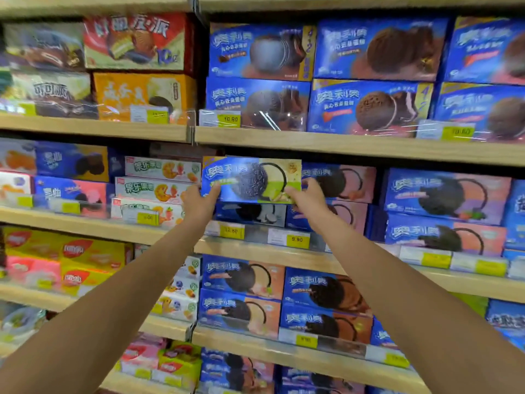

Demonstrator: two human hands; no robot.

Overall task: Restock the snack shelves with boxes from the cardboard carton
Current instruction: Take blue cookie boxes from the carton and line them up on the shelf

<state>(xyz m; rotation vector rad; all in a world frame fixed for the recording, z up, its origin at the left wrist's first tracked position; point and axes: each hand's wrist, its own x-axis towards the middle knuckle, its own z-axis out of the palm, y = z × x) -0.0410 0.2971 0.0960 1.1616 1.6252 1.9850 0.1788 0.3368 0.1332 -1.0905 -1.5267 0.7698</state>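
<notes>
Restocking in progress: I hold a flat blue-and-green cardboard cookie box (251, 179) up at the pale wooden shelf (255, 253). My left hand (199, 201) grips its lower left corner and my right hand (308, 197) its lower right, fingers curled round the edges. Just below the hands lies a blue-and-white box (250, 214); the held box seems to rest on it, though blur leaves that unsure. Blue-and-pink boxes (341, 180) stand just right of my right hand.

Upper shelf price tag (228, 119): 10.80
Middle shelf left tag (230, 231): 12.80
Middle shelf right tag (297, 239): 9.80
Held blue box (251, 179): 奥利奥
</notes>
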